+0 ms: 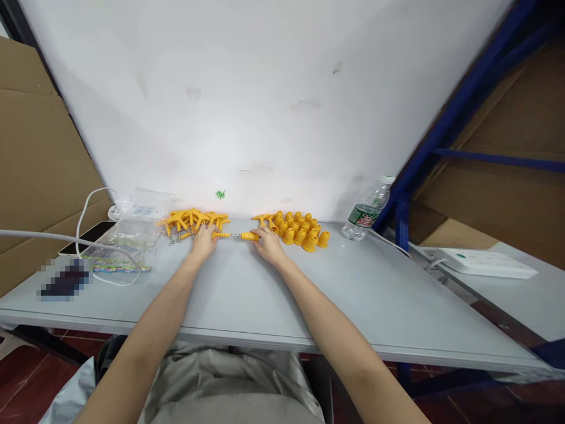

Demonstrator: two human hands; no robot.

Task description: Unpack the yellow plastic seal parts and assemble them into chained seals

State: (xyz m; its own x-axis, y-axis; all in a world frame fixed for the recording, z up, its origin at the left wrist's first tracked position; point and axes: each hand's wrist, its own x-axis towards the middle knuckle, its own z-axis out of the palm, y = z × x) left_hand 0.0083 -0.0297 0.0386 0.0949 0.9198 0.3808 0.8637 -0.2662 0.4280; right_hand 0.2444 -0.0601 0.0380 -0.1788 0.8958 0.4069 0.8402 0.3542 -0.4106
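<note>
My left hand (203,242) is closed around a yellow T-handled piece, and its ribbed, screw-like shaft (222,235) sticks out to the right. A short metal chain (235,235) runs from the shaft's tip to a yellow tapered part (249,237), which the fingers of my right hand (268,245) grip. Just behind and left of my left hand lies a pile of yellow T-handled pieces (188,218) with small chains. Beyond my right hand, several yellow thimble-shaped caps (301,237) stand grouped, with another yellow T-shaped piece (263,218) at their left.
A clear plastic bottle (366,212) leans against the white panel (282,118). Plastic bags (135,241), a white cable (83,240) and a dark phone (90,237) lie on the left of the grey table (353,300). A white power strip (485,263) is at the right.
</note>
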